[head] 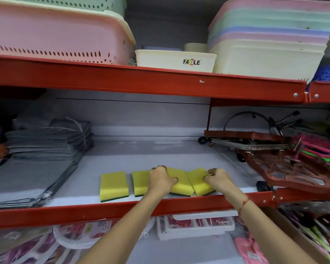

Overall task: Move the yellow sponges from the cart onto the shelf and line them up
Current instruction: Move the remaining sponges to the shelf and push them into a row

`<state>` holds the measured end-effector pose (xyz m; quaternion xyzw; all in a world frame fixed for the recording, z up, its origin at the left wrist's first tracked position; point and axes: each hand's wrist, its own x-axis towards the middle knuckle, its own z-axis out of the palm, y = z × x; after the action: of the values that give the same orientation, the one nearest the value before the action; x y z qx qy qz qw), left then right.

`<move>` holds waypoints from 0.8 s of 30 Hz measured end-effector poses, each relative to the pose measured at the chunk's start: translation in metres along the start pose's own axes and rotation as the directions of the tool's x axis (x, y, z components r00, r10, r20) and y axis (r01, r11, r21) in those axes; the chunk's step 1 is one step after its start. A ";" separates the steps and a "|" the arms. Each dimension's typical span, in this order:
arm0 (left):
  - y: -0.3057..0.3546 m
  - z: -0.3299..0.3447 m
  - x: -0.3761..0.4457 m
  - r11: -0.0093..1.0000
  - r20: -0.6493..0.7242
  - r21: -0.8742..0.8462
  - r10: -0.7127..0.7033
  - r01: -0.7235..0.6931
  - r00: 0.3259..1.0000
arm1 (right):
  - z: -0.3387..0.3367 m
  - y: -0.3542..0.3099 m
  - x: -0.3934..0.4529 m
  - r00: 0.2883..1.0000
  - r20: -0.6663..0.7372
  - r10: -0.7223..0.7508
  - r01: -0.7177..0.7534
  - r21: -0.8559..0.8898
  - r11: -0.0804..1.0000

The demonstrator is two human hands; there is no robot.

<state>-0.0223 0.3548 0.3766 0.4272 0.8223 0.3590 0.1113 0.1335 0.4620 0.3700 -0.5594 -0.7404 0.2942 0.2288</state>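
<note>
Four yellow sponges (pixel 114 184) in a row at lower centre of shelf (pixel 141 161), left hand (pixel 160 181) curled over third sponge (pixel 180 182), right hand (pixel 218 180) pinching fourth sponge (pixel 199 181).

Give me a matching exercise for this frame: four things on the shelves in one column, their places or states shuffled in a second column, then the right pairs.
Things:
1. leftmost sponge
2. grey cloth stack
3. white Fable tub
4. rightmost sponge

Places or states:
A. upper shelf, between the basket stacks
B. under the right hand
C. far left of the middle shelf
D. lying flat, untouched by either hand

Pairs: 1-D, 2-C, 3-A, 4-B
</note>
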 end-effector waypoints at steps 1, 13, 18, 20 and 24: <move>0.000 -0.003 0.000 0.999 -0.013 0.030 0.010 -0.010 1.000 | 0.000 -0.004 -0.001 1.000 -0.015 -0.011 0.010 -0.065 0.998; -0.090 -0.085 0.012 0.906 0.034 0.386 0.172 -0.172 0.984 | 0.101 -0.112 -0.036 0.778 0.367 -0.509 0.619 -0.316 0.719; -0.110 -0.079 0.002 0.897 0.182 0.405 0.113 -0.179 0.977 | 0.121 -0.108 -0.041 0.806 0.373 -0.460 0.581 -0.350 0.735; -0.118 -0.087 -0.013 0.894 0.188 0.407 0.119 -0.188 0.975 | 0.124 -0.111 -0.060 0.818 0.351 -0.456 0.564 -0.338 0.753; -0.116 -0.082 -0.019 0.892 0.196 0.384 0.171 -0.236 0.966 | 0.121 -0.107 -0.065 0.822 0.340 -0.457 0.559 -0.329 0.761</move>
<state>-0.1229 0.2558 0.3538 0.5518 0.8179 0.1562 0.0466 -0.0038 0.3561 0.3558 -0.3315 -0.9317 0.1213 0.0855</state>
